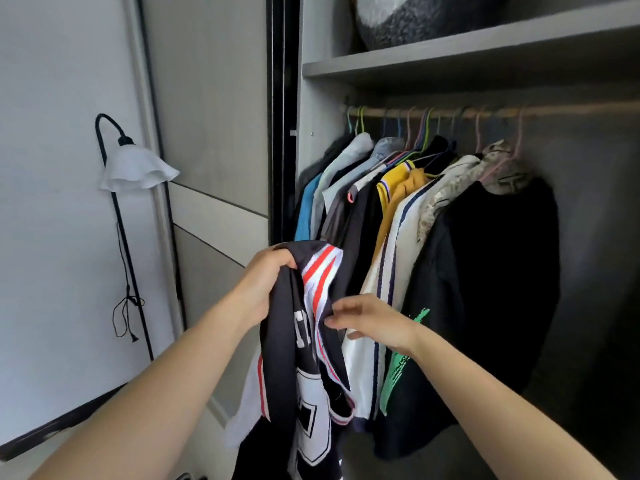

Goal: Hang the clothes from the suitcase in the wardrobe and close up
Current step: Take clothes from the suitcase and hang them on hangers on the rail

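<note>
Before the open wardrobe (450, 60) near a floor lamp (138, 168), left hand (266, 282) grips the jersey (298, 358), right hand (374, 323) pinches it.

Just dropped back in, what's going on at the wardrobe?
A person stands at the open wardrobe. The left hand grips a dark jersey near its top; the right hand touches its red-and-white trim. The rail carries a row of hung clothes. The jersey is not on the rail yet, and no hanger shows in it.
</note>
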